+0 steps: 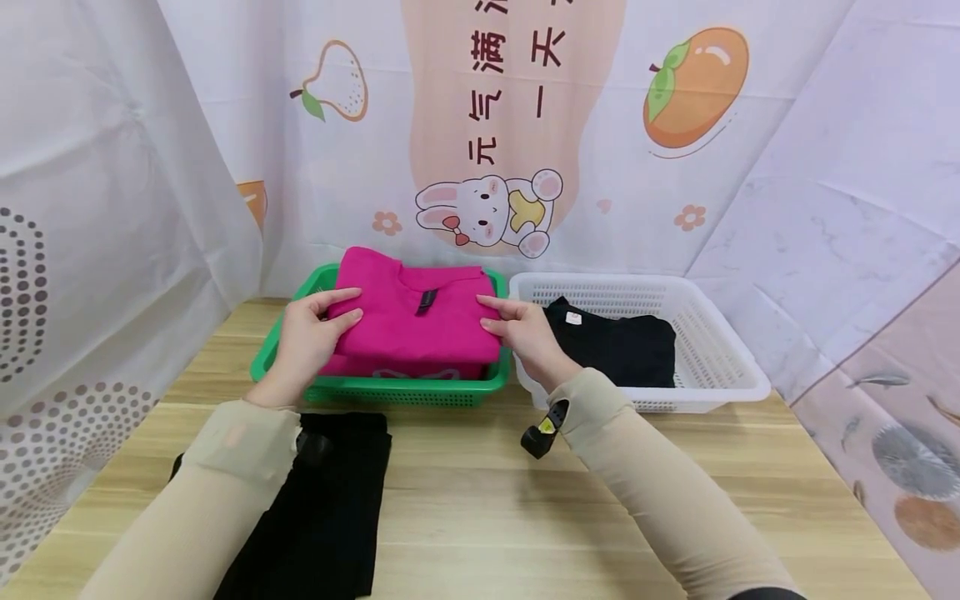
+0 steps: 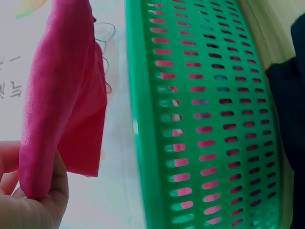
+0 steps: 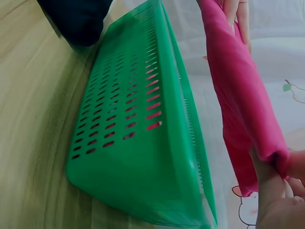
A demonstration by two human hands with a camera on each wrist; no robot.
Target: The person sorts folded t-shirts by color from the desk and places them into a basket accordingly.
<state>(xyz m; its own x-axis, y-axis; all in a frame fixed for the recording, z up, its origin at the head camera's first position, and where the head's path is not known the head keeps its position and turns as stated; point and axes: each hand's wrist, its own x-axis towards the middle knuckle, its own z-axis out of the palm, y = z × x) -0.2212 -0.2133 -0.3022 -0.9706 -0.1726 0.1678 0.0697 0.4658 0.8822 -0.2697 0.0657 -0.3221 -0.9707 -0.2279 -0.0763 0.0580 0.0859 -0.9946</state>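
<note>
A folded bright pink T-shirt with a dark neck label is held level over the green basket. My left hand pinches its left edge, thumb on top. At the opposite edge, my right hand pinches it the same way. Both wrist views show the shirt raised above the basket's rim, one layer drooping lower. Beneath it, more pink cloth with a pale print lies in the green basket and shows through its slots.
To the right stands a white basket holding a folded black garment with a white label. Black folded cloth lies on the wooden table at front left, partly under my left forearm. A printed curtain hangs behind the baskets.
</note>
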